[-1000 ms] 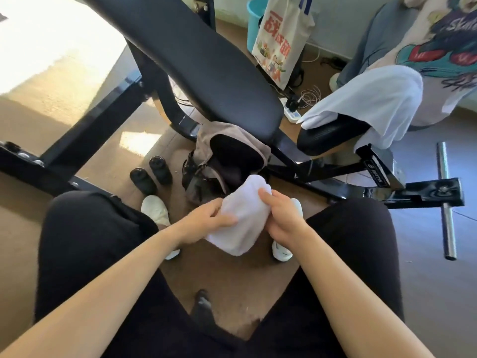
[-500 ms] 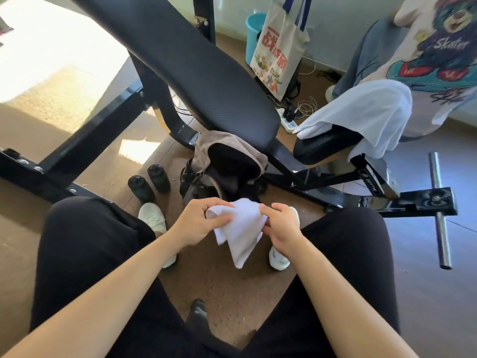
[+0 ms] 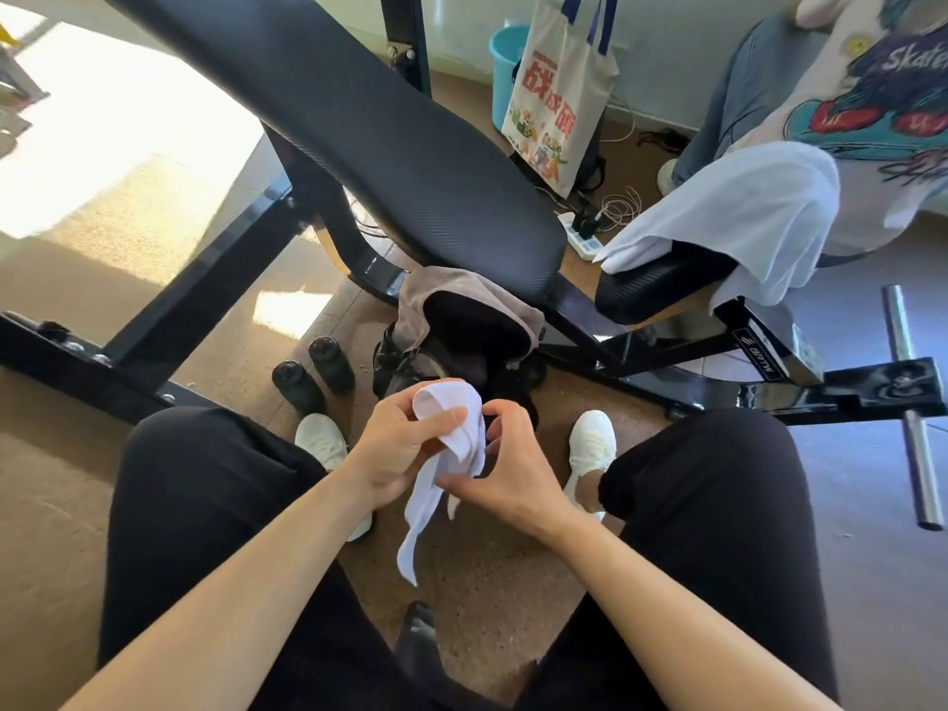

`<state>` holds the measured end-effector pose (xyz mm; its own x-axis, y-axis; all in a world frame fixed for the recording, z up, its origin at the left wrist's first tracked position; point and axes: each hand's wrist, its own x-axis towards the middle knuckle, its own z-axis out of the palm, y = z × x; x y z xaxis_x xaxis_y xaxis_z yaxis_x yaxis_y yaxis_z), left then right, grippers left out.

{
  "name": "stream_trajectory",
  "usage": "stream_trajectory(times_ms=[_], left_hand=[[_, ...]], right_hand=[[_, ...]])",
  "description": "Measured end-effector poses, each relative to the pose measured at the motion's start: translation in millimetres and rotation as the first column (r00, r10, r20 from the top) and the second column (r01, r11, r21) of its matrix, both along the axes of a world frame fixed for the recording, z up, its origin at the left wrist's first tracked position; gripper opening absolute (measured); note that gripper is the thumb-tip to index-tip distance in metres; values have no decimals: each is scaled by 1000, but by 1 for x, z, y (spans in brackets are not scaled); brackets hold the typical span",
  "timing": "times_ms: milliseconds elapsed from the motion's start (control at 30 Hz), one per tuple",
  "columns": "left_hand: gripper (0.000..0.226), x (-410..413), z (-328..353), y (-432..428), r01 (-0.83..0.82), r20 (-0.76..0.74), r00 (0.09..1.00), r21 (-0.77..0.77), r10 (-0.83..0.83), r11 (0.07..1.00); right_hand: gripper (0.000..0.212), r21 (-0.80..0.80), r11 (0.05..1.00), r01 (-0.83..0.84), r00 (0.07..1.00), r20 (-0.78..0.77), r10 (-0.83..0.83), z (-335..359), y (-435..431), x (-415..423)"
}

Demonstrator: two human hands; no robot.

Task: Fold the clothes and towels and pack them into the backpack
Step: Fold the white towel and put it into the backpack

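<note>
Centre left, on the floor: two black bottles (image 3: pixel 313 374), upright, side by side, just left of the backpack.

Centre, over the gap between the knees: left hand (image 3: pixel 397 449) clamped on the looped upper end of a small white towel (image 3: pixel 464 446), thumb pressing cloth against fingers. Towel held in the air, lower end hanging as a loose tail; fold begun, not yet neat or closed.

Just above the hands: backpack (image 3: pixel 451 284) on the floor under the black weight bench (image 3: pixel 384 130), grey-brown flap thrown back, mouth open. Interior dark; contents not discernible, so nothing confirmed as packed.

Right hand (image 3: pixel 513 479) close against the left, thumb and curled fingers pinching the same towel lower down. Towel near the backpack mouth but outside it.

Upper centre right: printed tote bag (image 3: pixel 559 94) hanging beside the bench, blue bucket (image 3: pixel 505 69) behind it.

Right: large white cloth (image 3: pixel 733 207), towel or garment, draped unfolded over the bench seat.

Upper right: jeans (image 3: pixel 738 89) and a printed T-shirt (image 3: pixel 882 110), spread out unfolded.

Judged early in the task: first small item mid-fold, at least three larger items untouched, all packing yet to be done as far as visible.
</note>
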<state>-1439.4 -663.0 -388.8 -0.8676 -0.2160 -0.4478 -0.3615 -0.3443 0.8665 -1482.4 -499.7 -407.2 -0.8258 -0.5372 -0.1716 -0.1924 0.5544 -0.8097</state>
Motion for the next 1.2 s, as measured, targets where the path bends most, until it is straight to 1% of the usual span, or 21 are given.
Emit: stream_trajectory(times_ms=[67,167,200,300,333,367,433,467,567,633,733,833,900,967,1033,1133,1200], left_hand=[[55,0,2,-1,0,-22,1000,24,1,1000],[55,-1,7,-8,-23,-58,998,12,23,1000],[54,-2,8,-13,-36,-57,998,2,36,999],[39,-4,12,-24,-107,-55,993,-78,103,991],[36,-4,13,-27,-137,-58,990,-157,130,978],[35,-4,12,-31,-163,-68,986,-287,150,944],[29,-5,8,-39,-198,-74,979,-570,191,797],[25,-5,6,-44,-215,-75,972,-655,221,725],[21,-6,5,-49,-289,-137,949,-733,283,616],[19,-9,8,-46,-324,-158,934,-751,321,576],[16,-11,9,-45,-378,-175,915,-683,362,625],[15,-13,9,-46,-400,-200,911,-640,360,656],[11,-13,11,-45,-400,-209,914,-595,347,697],[15,-13,12,-42,-396,-237,918,-576,318,715],[15,-12,11,-41,-412,-264,911,-536,317,737],[13,-13,12,-40,-426,-288,902,-483,321,765],[12,-14,17,-35,-380,-314,916,-474,251,794]], right_hand=[[63,-47,997,61,998,9,-61,-1,-4,0],[27,-95,992,89,996,0,-89,2,1,-8],[19,-103,990,98,995,-4,-99,4,4,-13],[14,-133,977,166,985,-19,-170,10,15,-31],[14,-146,969,198,979,-21,-203,12,19,-38],[14,-166,956,240,969,-13,-246,15,24,-45],[12,-219,913,344,937,21,-348,21,33,-58],[12,-245,890,385,921,30,-389,24,37,-64],[9,-277,862,424,902,44,-429,31,43,-71],[9,-282,856,433,899,64,-433,31,43,-71],[10,-286,840,462,885,85,-458,33,45,-73],[13,-307,816,489,871,118,-478,36,49,-78],[16,-319,804,502,864,132,-487,38,51,-80],[16,-329,803,496,866,129,-482,40,53,-80],[16,-337,816,469,882,123,-455,42,53,-78],[13,-323,861,392,919,88,-385,45,49,-72],[11,-309,904,297,955,77,-287,49,45,-67]])
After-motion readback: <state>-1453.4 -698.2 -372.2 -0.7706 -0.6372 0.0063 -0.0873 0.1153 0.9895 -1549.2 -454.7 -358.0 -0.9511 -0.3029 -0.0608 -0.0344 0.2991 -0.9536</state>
